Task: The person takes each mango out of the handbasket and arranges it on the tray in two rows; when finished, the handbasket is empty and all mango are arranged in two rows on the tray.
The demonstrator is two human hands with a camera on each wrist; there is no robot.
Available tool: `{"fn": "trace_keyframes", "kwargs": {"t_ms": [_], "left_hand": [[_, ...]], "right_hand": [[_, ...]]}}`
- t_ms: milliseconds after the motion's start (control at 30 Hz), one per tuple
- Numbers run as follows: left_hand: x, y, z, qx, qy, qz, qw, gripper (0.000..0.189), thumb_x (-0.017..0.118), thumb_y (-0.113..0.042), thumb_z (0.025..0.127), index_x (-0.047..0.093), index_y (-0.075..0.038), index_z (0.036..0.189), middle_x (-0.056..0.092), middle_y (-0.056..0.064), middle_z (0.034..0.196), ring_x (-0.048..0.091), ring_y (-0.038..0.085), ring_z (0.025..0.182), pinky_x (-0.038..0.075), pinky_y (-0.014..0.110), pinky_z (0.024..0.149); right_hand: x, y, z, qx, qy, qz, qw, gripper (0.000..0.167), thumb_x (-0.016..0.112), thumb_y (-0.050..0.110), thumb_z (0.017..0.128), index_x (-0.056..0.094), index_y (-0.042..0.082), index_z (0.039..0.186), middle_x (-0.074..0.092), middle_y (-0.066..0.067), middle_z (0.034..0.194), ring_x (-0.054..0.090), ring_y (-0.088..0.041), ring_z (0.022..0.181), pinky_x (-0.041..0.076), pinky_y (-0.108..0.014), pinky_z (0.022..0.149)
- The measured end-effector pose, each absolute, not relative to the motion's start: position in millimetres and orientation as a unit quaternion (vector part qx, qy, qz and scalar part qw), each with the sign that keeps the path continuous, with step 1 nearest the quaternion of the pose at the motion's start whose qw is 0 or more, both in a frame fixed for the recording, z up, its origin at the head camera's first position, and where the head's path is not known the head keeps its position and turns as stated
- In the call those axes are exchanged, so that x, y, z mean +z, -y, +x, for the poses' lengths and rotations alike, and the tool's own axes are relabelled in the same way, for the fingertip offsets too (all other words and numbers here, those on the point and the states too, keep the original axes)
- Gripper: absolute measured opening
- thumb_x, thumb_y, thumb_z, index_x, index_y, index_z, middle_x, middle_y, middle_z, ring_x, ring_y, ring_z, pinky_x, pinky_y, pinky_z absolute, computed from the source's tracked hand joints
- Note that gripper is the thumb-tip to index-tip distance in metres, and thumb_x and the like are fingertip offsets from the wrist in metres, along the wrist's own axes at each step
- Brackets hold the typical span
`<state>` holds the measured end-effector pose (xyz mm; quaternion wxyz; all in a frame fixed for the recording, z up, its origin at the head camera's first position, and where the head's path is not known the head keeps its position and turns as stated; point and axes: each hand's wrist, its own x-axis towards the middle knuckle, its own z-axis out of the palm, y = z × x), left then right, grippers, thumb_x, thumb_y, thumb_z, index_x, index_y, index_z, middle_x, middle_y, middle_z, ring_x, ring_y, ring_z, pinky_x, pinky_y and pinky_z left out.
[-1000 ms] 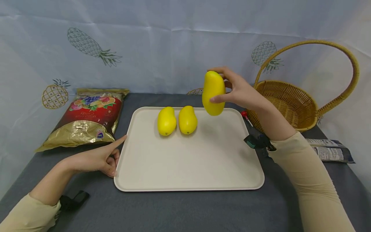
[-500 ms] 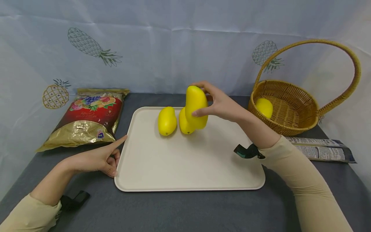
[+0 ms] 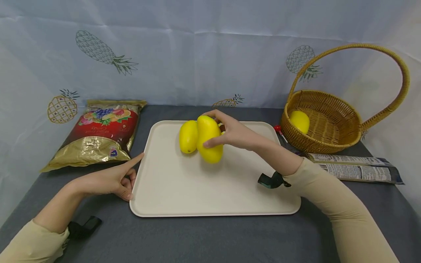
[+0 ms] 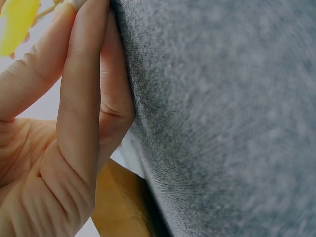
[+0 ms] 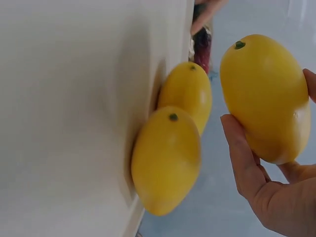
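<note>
In the head view, my right hand grips a yellow mango above the pale tray, thumb on the near side. The right wrist view shows that mango apart from two others on the tray, a nearer one and one behind it. From the head, only the left mango shows well; the held one hides the other. My left hand is at the tray's left rim, index finger stretched along it. Its thumb and a finger pinch the rim in the left wrist view.
A wicker basket with a tall handle stands at the back right, a yellow mango inside. Beside it lie a red lollipop and a flat printed packet. A red-and-gold candy bag lies at the left.
My right hand has carried the mango left and lower, in front of the middle mango. The arm's shift uncovered the mango in the basket. My left hand stays at the rim.
</note>
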<state>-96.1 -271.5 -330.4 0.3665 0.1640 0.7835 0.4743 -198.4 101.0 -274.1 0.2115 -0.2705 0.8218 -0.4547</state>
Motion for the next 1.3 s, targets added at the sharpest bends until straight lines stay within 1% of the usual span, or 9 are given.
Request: {"fn": "trace_keyframes", "kwargs": {"t_ms": [267, 433, 633, 733, 933, 1133, 1300], "left_hand": [[-329.0, 270.1, -95.2, 0.475, -0.785, 0.156, 0.366, 0.123, 0.074, -0.003, 0.080, -0.021, -0.020, 0.156, 0.043, 0.013, 0.091, 0.054, 0.011, 0.066, 0.053, 0.028, 0.066], [-328.9, 270.0, -95.0, 0.474, -0.784, 0.156, 0.369, 0.123, 0.074, -0.002, 0.080, -0.021, -0.020, 0.156, 0.044, 0.014, 0.091, 0.055, 0.012, 0.066, 0.053, 0.028, 0.067], [-329.5, 270.9, -95.1, 0.476, -0.783, 0.161, 0.366, 0.123, 0.074, -0.003, 0.080, -0.021, -0.019, 0.156, 0.044, 0.013, 0.091, 0.055, 0.011, 0.067, 0.053, 0.027, 0.067], [-329.4, 271.2, -95.2, 0.475, -0.783, 0.162, 0.366, 0.123, 0.074, -0.003, 0.080, -0.021, -0.020, 0.156, 0.045, 0.014, 0.091, 0.055, 0.011, 0.067, 0.053, 0.027, 0.067], [-328.4, 270.5, -94.9, 0.474, -0.784, 0.163, 0.367, 0.122, 0.073, -0.003, 0.080, -0.021, -0.019, 0.156, 0.045, 0.014, 0.092, 0.056, 0.011, 0.067, 0.053, 0.028, 0.067], [-328.4, 270.3, -94.9, 0.474, -0.785, 0.165, 0.363, 0.123, 0.074, -0.003, 0.080, -0.021, -0.018, 0.156, 0.045, 0.014, 0.091, 0.056, 0.011, 0.067, 0.053, 0.027, 0.067], [-329.1, 270.1, -95.6, 0.475, -0.785, 0.164, 0.363, 0.124, 0.075, -0.004, 0.079, -0.021, -0.018, 0.156, 0.045, 0.013, 0.091, 0.056, 0.010, 0.067, 0.053, 0.027, 0.067]], "right_hand": [[-290.2, -87.8, -187.1, -0.426, -0.830, -0.260, 0.249, 0.079, 0.080, 0.035, 0.074, 0.039, 0.032, 0.142, 0.049, -0.005, 0.127, 0.055, -0.024, 0.114, 0.050, -0.038, 0.095], [-294.1, -82.4, -180.3, -0.430, -0.821, -0.265, 0.267, 0.074, 0.080, 0.033, 0.074, 0.042, 0.029, 0.137, 0.050, -0.006, 0.125, 0.054, -0.023, 0.113, 0.049, -0.037, 0.095], [-294.2, -77.6, -174.0, -0.445, -0.805, -0.255, 0.297, 0.073, 0.080, 0.028, 0.075, 0.040, 0.026, 0.136, 0.051, -0.007, 0.125, 0.055, -0.024, 0.113, 0.050, -0.037, 0.094], [-295.3, -74.7, -170.5, -0.447, -0.800, -0.244, 0.318, 0.073, 0.080, 0.028, 0.075, 0.039, 0.025, 0.136, 0.049, -0.008, 0.126, 0.055, -0.024, 0.112, 0.052, -0.035, 0.091], [-301.3, -67.8, -163.2, -0.443, -0.792, -0.224, 0.355, 0.077, 0.082, 0.028, 0.076, 0.037, 0.025, 0.139, 0.048, -0.008, 0.127, 0.059, -0.022, 0.108, 0.055, -0.033, 0.078], [-308.9, -61.7, -157.8, -0.430, -0.790, -0.223, 0.375, 0.082, 0.084, 0.030, 0.074, 0.036, 0.027, 0.141, 0.051, -0.005, 0.127, 0.059, -0.020, 0.106, 0.055, -0.033, 0.077], [-315.5, -56.8, -154.4, -0.422, -0.789, -0.216, 0.390, 0.084, 0.084, 0.032, 0.075, 0.035, 0.025, 0.143, 0.057, -0.004, 0.121, 0.061, -0.018, 0.104, 0.055, -0.032, 0.076]]}}
